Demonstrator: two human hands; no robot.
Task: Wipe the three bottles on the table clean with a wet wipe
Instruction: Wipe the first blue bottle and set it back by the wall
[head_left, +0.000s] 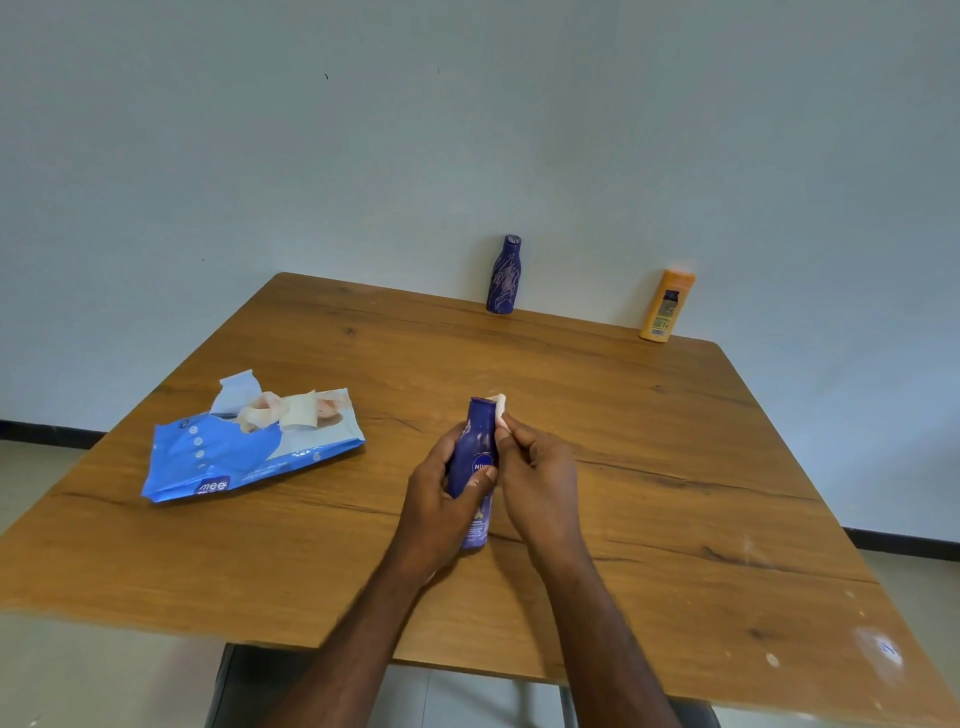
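Nivea lotion bottle (477, 467), dark blue, stands nearly upright at the middle of the wooden table (649, 493), its base resting on the tabletop and its cap end tipped slightly away from the person. The left hand (441, 488) grips it round the lower body, fingers curled behind the left side and the thumb lying across the front just below the round white logo. The right hand (535, 467) pinches a small folded white wet wipe (500, 408) between thumb and fingers and presses it against the right side of the bottle's neck, just under the cap; only the top corner of the wipe shows above the fingers. Both bare forearms reach in from the near edge of the table.

To the left, well apart from the hands, a blue wet-wipe pack (234, 457) lies flat on the table with its flap torn open and a white sheet bunched up out of the opening.

At the far edge, against the pale wall (467, 130), two more bottles stand upright and apart from each other: a dark blue bottle with pale scribbled markings (503, 275) near the middle, and an orange bottle (666, 306) at the far right corner.
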